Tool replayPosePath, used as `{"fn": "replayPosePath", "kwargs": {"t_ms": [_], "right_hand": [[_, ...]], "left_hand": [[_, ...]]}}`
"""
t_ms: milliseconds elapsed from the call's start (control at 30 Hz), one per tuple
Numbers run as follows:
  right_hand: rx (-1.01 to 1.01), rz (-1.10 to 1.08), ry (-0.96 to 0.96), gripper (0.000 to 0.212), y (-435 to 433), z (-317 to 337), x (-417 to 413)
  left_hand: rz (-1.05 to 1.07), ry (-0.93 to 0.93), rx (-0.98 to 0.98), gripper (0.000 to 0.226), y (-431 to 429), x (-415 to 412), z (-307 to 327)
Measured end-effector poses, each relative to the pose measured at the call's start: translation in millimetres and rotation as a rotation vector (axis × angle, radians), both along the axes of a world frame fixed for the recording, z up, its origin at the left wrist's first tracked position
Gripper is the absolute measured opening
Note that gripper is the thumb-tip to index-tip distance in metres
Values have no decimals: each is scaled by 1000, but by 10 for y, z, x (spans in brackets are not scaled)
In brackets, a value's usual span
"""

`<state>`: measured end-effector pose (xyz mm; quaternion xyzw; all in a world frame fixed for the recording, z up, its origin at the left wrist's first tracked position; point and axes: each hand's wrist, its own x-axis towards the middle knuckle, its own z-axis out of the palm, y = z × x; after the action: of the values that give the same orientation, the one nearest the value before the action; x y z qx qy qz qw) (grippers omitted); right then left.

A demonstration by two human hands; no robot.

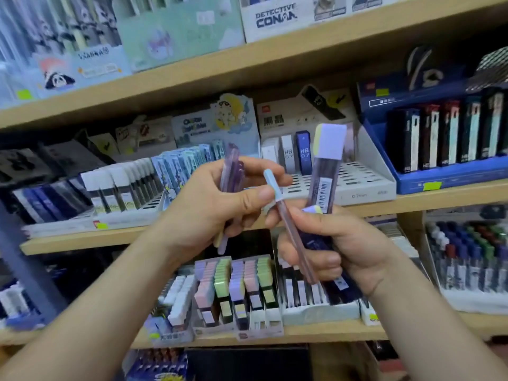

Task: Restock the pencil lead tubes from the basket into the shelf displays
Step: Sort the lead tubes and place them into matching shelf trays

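Head view, the only one I have.

Left hand (220,204): fingers curled round a small bundle of purple tubes (232,166). Its thumb and forefinger also pinch the pale blue cap end of a pink tube (288,224).

Right hand (341,251): fingers clamped on the lower part of that pink tube, so both hands hold it. The same fist grips a lavender-cap tube (325,171), upright with its barcode towards me, and a dark tube (316,243) tucked against the palm.

All the tubes I can track are in the hands, held up in front of the middle shelf (412,198). None is going into a slot. Basket is not in frame.

Displays:
- White tray (365,185) on the middle shelf, behind the hands: a few HB tubes at the back, most slots bare.
- Pastel display (239,284) on the lower shelf, below the hands: rows look well filled. Its cap colours resemble what I'm holding.
- Blue display (439,174) to the right: looks stocked.

My read: mid-task, sorting stage. I'm separating the handful by type before placing it. At least five tubes left to shelve from the hands, and I can't tell what's left in the basket. The white tray is the obvious gap, but I can't confirm from here that these tubes belong in it.
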<state>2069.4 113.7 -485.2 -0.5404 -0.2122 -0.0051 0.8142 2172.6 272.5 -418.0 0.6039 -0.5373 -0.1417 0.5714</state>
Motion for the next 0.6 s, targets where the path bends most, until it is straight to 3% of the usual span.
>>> {"fn": "replayPosePath", "kwargs": {"t_ms": [133,233,333,467,600], "right_hand": [[-206,-88,108,41,43,-69,33],[-473,-214,250,61,-70,-106,-38],[-744,-267,407,65,-246,-303,-118],[-660,-315,651,53,-328,-751,-65],[-604,-326,725,23,-168,-1071,46]], "left_hand": [[117,66,-94,22,84,91,-161],[330,-61,-99,28,190,122,-281],[453,-177,-2,15,266,216,-498],[582,-353,194,10,238,474,-1000],[665,-452,302,14,140,583,-1392]]}}
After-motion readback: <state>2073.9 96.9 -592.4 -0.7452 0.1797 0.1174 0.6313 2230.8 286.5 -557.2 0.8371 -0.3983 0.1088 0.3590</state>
